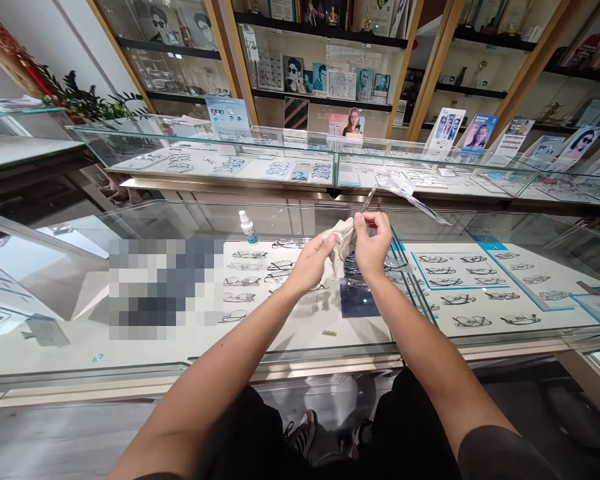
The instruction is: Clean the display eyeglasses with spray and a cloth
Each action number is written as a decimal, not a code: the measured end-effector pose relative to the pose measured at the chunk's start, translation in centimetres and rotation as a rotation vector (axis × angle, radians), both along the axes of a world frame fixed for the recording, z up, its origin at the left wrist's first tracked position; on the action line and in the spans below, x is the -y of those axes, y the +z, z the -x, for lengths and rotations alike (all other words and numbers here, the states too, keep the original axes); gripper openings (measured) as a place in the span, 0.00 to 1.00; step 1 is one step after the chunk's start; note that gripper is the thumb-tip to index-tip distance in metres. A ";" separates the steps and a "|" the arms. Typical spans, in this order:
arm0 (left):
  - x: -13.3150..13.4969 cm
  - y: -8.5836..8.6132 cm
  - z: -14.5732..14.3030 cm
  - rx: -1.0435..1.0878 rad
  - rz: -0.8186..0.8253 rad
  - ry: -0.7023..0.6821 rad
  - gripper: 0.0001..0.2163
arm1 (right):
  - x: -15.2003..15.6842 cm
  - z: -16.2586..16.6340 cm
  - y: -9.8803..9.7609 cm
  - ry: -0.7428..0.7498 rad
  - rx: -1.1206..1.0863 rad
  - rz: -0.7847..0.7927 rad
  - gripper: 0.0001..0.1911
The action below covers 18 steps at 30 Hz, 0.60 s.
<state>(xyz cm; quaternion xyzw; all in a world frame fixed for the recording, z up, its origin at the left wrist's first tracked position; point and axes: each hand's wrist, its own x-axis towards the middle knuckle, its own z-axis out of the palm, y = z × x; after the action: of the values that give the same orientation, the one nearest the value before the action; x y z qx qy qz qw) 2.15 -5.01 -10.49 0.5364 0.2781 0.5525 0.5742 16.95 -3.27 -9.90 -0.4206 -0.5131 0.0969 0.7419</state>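
Note:
My left hand (pixel 311 260) is closed around a crumpled cream-coloured cloth (pixel 341 250), held up above the glass counter. Close beside it, my right hand (pixel 373 243) pinches a pair of clear-framed eyeglasses (pixel 430 211) at one side. One temple arm sticks out to the right beyond my fingers. The cloth touches or nearly touches my right fingertips; whether part of the eyeglasses lies inside it is hidden. A small white spray bottle (pixel 249 228) with a blue label stands on the counter, left of my hands.
Rows of eyeglasses (pixel 243 280) lie within the glass display counter (pixel 290 353), with more eyeglasses (pixel 473 320) at right. A small gold-coloured piece (pixel 329 333) shows below my hands. Behind runs a second glass counter (pixel 220 160) with upright cards (pixel 347 125). The left part is pixelated.

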 end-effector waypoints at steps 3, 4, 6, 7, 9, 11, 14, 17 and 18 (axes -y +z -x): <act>-1.5 1.3 2.2 0.248 0.218 0.023 0.11 | -0.7 -0.7 -0.1 0.011 -0.043 0.022 0.11; -1.9 1.9 3.2 0.300 0.266 0.006 0.10 | -0.9 -0.8 -0.1 0.021 -0.052 0.028 0.12; -2.5 3.2 5.2 0.341 0.311 -0.020 0.12 | -1.0 -1.0 -0.2 0.038 -0.064 0.041 0.12; -2.6 3.8 6.3 0.352 0.310 -0.010 0.14 | -1.0 -1.1 -0.3 0.042 -0.068 0.050 0.12; -2.8 4.9 8.5 0.367 0.287 0.074 0.16 | -1.0 -1.2 -0.4 0.047 -0.069 0.070 0.13; -2.8 5.6 10.9 0.369 0.267 0.206 0.12 | -1.1 -1.4 -0.5 0.041 -0.063 0.078 0.13; -3.4 5.4 14.9 0.402 0.240 0.463 0.10 | -1.5 -1.7 -0.7 0.034 -0.046 0.081 0.14; -4.7 3.7 18.6 0.505 0.223 0.680 0.09 | -1.8 -1.9 -1.0 0.051 -0.035 0.086 0.15; -5.2 2.9 19.6 0.495 0.253 0.738 0.08 | -1.9 -1.9 -1.0 0.057 -0.027 0.085 0.15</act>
<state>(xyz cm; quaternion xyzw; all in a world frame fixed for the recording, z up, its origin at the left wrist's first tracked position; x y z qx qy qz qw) -17.42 0.18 -7.60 0.1790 0.3702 0.7933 0.4490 18.80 -1.36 -10.93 -0.4355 -0.5100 0.1453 0.7274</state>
